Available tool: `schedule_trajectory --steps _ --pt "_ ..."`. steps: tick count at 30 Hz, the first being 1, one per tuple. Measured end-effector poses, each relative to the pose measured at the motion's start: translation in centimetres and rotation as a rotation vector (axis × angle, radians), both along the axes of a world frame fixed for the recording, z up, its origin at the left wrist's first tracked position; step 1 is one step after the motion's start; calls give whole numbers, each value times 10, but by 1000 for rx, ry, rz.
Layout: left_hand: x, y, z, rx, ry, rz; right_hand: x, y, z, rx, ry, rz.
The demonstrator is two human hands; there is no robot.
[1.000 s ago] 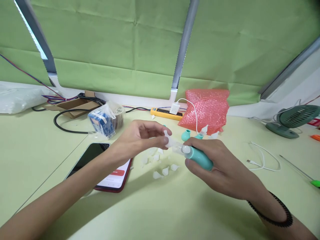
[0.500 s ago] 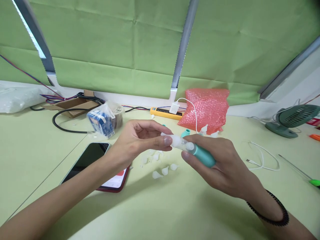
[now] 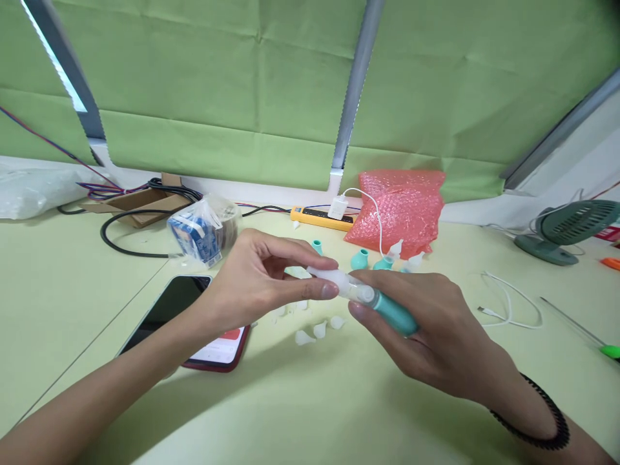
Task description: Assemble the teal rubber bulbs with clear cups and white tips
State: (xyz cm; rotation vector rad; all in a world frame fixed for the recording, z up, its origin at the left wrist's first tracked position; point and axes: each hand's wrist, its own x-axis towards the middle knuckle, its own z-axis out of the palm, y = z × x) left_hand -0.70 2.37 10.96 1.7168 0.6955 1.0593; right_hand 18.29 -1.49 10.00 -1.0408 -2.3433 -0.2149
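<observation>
My left hand (image 3: 271,271) pinches a translucent white soft tip (image 3: 336,279) between thumb and fingers. My right hand (image 3: 426,329) is closed around a teal squeeze bulb (image 3: 394,314) with a clear tube (image 3: 359,292) at its front. The white tip and the tube's end meet between the hands; how far one sits over the other I cannot tell. Below them on the table lie several loose white tips (image 3: 320,330). Behind the hands stand several teal bulbs (image 3: 359,259), partly hidden by my right hand.
Two phones (image 3: 169,310) lie under my left forearm. Farther back are a bagged blue pack (image 3: 196,236), a yellow power strip (image 3: 322,218) and a red bubble-wrap bag (image 3: 400,210). To the right are a white cable (image 3: 513,310), a screwdriver (image 3: 581,326) and a green fan (image 3: 571,226).
The white tip and the clear tube have come into line, where the tube was angled toward me before. My right hand has lowered slightly, uncovering more teal bulbs behind.
</observation>
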Motion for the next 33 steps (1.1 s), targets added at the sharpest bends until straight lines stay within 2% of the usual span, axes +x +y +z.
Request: schedule_trajectory --steps 6,13,20,26,33 --pt "0 -4 -2 33 -47 -11 1 -5 0 88 -68 -51" --pt "0 5 -2 -12 16 -125 2 -5 0 -2 -58 21" --pt "-5 7 1 17 88 -106 -3 -3 -2 -29 -50 19" --pt "-3 4 3 19 63 -47 -7 1 -3 -26 -41 12" --pt "-2 6 1 17 65 -37 -6 2 -4 -46 -38 7"
